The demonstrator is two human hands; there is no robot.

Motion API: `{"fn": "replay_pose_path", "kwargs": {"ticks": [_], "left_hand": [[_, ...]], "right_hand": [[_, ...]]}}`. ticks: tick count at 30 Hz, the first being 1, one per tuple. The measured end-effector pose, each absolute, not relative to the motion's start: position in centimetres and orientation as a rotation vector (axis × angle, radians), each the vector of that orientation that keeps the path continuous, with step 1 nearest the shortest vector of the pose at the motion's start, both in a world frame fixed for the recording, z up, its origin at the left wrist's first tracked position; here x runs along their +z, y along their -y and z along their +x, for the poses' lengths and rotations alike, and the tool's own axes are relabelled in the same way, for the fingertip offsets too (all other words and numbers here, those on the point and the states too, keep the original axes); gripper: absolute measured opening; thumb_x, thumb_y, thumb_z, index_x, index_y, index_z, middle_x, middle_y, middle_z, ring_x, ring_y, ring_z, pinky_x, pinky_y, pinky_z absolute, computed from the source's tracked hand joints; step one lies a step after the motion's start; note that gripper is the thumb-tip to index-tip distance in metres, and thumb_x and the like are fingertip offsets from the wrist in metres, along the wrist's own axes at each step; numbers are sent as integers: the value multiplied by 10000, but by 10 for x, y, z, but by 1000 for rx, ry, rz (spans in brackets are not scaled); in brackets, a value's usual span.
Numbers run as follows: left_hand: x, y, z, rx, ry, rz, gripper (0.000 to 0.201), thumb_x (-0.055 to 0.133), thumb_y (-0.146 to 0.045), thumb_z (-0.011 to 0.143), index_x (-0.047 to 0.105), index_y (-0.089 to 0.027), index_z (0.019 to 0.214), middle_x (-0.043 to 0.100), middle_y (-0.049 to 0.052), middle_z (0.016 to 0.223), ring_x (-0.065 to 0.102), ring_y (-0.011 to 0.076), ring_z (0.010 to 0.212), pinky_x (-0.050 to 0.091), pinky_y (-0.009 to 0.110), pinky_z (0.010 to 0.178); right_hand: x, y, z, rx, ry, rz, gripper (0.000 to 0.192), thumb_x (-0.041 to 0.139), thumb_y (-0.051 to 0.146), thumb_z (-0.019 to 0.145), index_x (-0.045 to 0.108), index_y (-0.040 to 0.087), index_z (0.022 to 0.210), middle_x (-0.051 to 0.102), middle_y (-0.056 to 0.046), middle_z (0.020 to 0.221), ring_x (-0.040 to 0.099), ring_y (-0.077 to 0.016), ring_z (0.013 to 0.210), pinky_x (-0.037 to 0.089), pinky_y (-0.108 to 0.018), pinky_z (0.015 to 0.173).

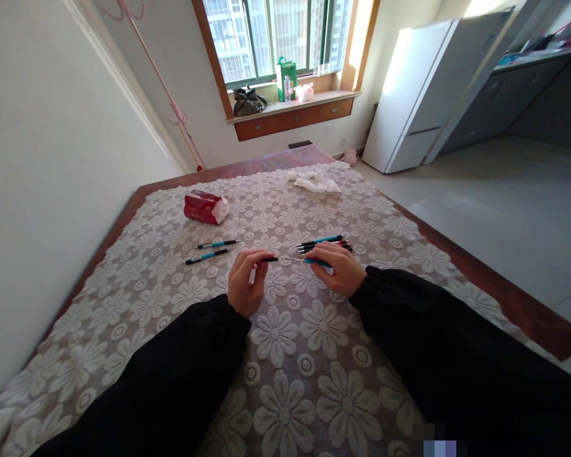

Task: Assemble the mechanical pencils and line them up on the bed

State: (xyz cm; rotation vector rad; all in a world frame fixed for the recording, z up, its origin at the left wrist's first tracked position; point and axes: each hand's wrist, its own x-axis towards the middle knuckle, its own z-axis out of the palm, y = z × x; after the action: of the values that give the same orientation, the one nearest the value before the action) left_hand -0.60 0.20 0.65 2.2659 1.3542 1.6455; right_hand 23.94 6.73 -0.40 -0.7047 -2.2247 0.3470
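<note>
My left hand point(245, 279) pinches a small black pen part point(269, 259) at its fingertips. My right hand point(339, 270) grips a teal pen body point(314, 261) whose thin tip points left toward that black part; the two pieces are close but a small gap shows. Just beyond my right hand lies a small bundle of pens point(324, 244) in teal, black and red. Two more teal-and-black pens point(217, 244) point(206, 256) lie apart to the left of my left hand. All rest on a floral lace tablecloth point(285, 355).
A red tissue pack point(204, 207) sits at the far left of the table, crumpled white tissues point(315, 181) at the far middle. The wooden table edge point(485, 273) runs along the right. A white wall is close on the left; a fridge point(423, 95) stands beyond.
</note>
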Motion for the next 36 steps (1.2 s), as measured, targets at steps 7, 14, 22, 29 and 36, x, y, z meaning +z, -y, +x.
{"fn": "replay_pose_path", "kwargs": {"ticks": [7, 14, 22, 29, 36], "left_hand": [[6, -3, -7, 1605, -1353, 2280, 188, 556, -157, 1035, 692, -235, 1139, 709, 55, 1085, 648, 184, 1014, 542, 325, 818], [5, -3, -8, 1576, -1367, 2269, 188, 562, -154, 1030, 706, -227, 1126, 714, 55, 1080, 644, 184, 1024, 543, 333, 853], [5, -4, -9, 1532, -1377, 2345, 174, 564, -183, 1027, 713, -223, 1106, 726, 62, 1078, 650, 193, 1017, 552, 359, 885], [0, -8, -9, 1187, -1384, 2572, 209, 596, -244, 1028, 721, -224, 1196, 772, 52, 1045, 669, 220, 972, 536, 386, 896], [-5, -11, -11, 1016, -1325, 2473, 226, 647, -350, 993, 772, -212, 1122, 774, 60, 969, 683, 202, 877, 542, 345, 847]], "right_hand": [[-5, -67, 239, 313, 2255, -693, 162, 563, 173, 920, 699, 216, 997, 749, -69, 935, 670, -222, 905, 502, -364, 849], [-3, -66, 239, 290, 2264, -685, 161, 564, 161, 918, 702, 198, 993, 751, -74, 927, 677, -228, 896, 508, -366, 842], [-7, -68, 240, 254, 2275, -664, 167, 568, 161, 917, 712, 191, 994, 745, -74, 920, 668, -219, 872, 506, -356, 826], [-4, -70, 243, 244, 2381, -712, 225, 547, 232, 986, 744, 202, 1089, 744, -85, 986, 661, -231, 960, 476, -362, 872], [-6, -74, 243, 287, 2470, -611, 237, 510, 333, 1050, 696, 200, 1111, 754, -87, 1030, 646, -225, 978, 433, -366, 900]]}}
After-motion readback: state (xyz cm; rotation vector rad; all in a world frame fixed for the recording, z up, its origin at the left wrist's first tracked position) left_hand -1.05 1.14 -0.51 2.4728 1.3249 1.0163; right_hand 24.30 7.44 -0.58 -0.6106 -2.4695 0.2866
